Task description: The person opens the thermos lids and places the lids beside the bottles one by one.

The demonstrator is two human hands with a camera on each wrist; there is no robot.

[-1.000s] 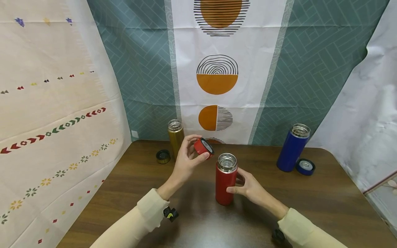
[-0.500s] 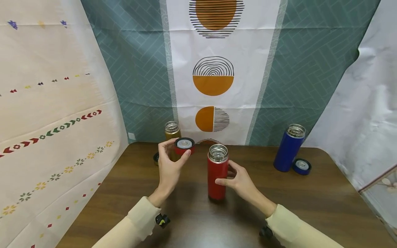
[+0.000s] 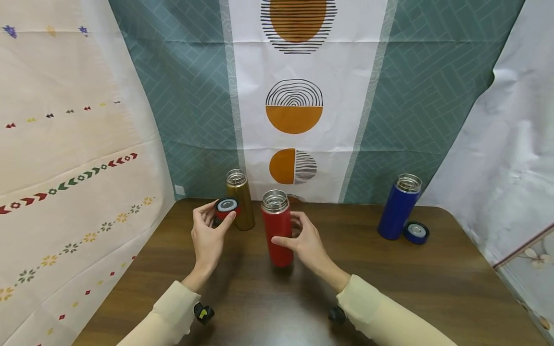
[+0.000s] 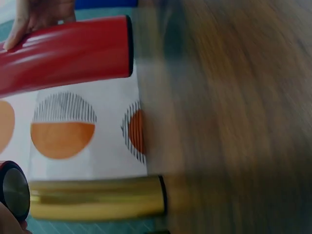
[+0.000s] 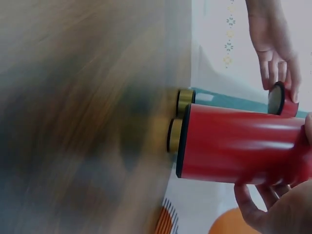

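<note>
My left hand (image 3: 207, 235) holds a red lid (image 3: 221, 215) between fingers and thumb, its dark-rimmed underside turned up. My right hand (image 3: 309, 240) grips a red thermos bottle (image 3: 278, 235) by its side, thumb across the front. The bottle is lidless, with a bare steel mouth on top, and tilts slightly. Its dark base is off the table, as the right wrist view suggests. Behind the left hand stands a lidless gold bottle (image 3: 243, 206). A gold lid (image 5: 185, 101) shows beside it in the right wrist view; my left hand mostly hides it in the head view.
A lidless blue bottle (image 3: 398, 211) stands at the back right, with a blue lid (image 3: 416, 232) lying underside up beside it. Brown wooden table (image 3: 389, 288) lies beneath everything. Patterned cloths (image 3: 199, 110) hang behind and along the sides.
Both hands have shifted left, carrying the red lid and the red bottle along. The bottle has risen from the table. The lid has tipped from sideways to underside up and come lower.
</note>
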